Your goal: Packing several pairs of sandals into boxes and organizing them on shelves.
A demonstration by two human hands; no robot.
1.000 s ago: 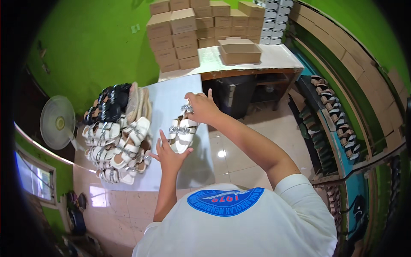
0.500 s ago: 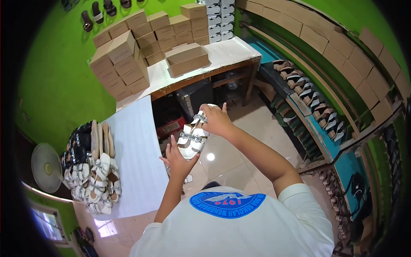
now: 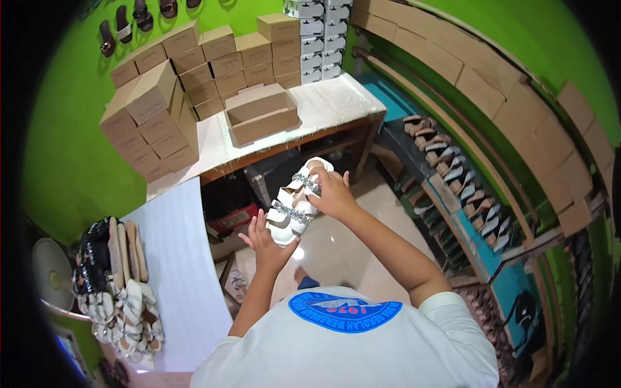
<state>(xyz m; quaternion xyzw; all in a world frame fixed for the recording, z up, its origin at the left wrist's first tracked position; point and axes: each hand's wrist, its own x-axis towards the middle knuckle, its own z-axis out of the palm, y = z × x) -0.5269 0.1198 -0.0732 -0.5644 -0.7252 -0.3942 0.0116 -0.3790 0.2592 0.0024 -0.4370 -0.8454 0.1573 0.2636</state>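
White sandals (image 3: 283, 223) with silver jewelled straps are held in front of my shirt, over the gap beside the tables. They lie slantwise, and I cannot tell how far two overlap. My left hand (image 3: 270, 247) supports the nearer end, its thumb along the edge and its other fingers raised at the side. At the farther end, my right hand (image 3: 334, 196) is closed over the side by a jewelled strap. Its fingertips partly cover the upper.
An open cardboard box (image 3: 262, 123) sits on the white-topped table, beside stacked brown boxes (image 3: 155, 113). White and black sandals (image 3: 123, 310) are piled on the left table (image 3: 184, 265). Heeled shoes (image 3: 453, 161) line the right-hand shelf. A fan (image 3: 53, 275) stands far left.
The whole view has shifted, with tables and boxes now farther left. Both hands keep hold of the sandals, which have turned slightly so more of their straps shows. A bare foot has come into view.
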